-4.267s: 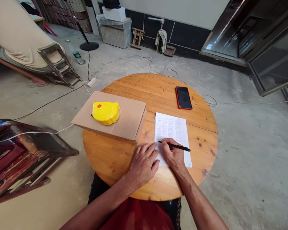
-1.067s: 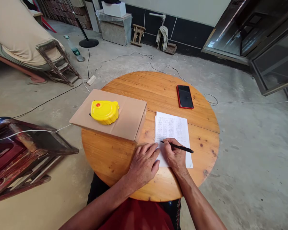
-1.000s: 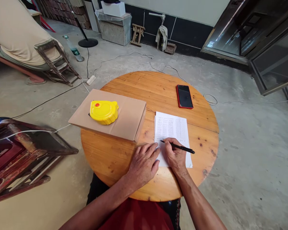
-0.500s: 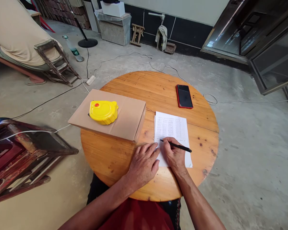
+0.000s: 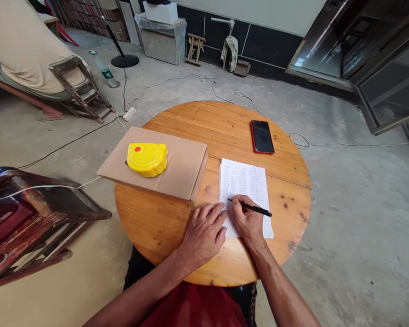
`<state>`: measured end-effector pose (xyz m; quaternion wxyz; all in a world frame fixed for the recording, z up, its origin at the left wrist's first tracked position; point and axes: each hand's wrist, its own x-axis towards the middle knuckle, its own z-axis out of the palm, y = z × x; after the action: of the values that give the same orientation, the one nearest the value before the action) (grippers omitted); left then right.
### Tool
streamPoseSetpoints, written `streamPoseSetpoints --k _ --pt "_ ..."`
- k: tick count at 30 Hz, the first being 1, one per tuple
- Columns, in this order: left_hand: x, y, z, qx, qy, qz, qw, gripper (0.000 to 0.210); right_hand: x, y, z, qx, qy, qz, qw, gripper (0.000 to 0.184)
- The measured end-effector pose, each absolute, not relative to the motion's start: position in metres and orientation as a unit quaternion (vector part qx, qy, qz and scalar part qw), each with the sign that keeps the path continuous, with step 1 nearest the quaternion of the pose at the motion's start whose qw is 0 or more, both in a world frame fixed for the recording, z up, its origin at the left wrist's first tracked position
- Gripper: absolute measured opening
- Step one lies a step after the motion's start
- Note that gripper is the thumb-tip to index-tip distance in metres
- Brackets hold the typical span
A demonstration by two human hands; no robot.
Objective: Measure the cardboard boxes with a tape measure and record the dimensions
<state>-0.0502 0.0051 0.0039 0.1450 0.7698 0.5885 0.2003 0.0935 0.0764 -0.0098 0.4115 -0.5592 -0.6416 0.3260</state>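
Note:
On a round wooden table (image 5: 157, 227) lies a white sheet of paper (image 5: 248, 181) covered in rows of handwriting. My right hand (image 5: 248, 221) rests on the sheet, its fingers closed round a black pen (image 5: 257, 209) that slants with its tip at the left part of the paper. Flat beside it, my left hand (image 5: 206, 231) has its fingers stretched out, the fingertips touching the paper's left edge. A closed cardboard box (image 5: 180, 163) sits to the left, and on top of it is a yellow tape-measure-shaped case (image 5: 147, 159) with a red button.
A phone in a red case (image 5: 262, 137) lies at the table's far right. Wooden chairs (image 5: 82, 91) stand at the left, one beside a covered person-like shape or bundle (image 5: 23, 50). Cables (image 5: 177, 79) and a plastic bottle (image 5: 104, 70) lie on the concrete floor.
The pen's tip has shifted very slightly to the right. My left hand, the paper and the other things stay where they were.

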Motion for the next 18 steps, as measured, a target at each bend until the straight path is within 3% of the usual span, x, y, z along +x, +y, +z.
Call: streamPoseSetpoints --k 10,18 --pt "-0.05 0.004 0.003 0.77 0.587 0.204 0.145 0.041 0.094 0.075 -0.01 -0.555 -0.635 0.345 0.412 0.019" --pt "-0.05 0.004 0.003 0.773 0.587 0.199 0.132 0.043 0.095 0.077 0.0 -0.554 -0.519 0.453 0.467 0.024"
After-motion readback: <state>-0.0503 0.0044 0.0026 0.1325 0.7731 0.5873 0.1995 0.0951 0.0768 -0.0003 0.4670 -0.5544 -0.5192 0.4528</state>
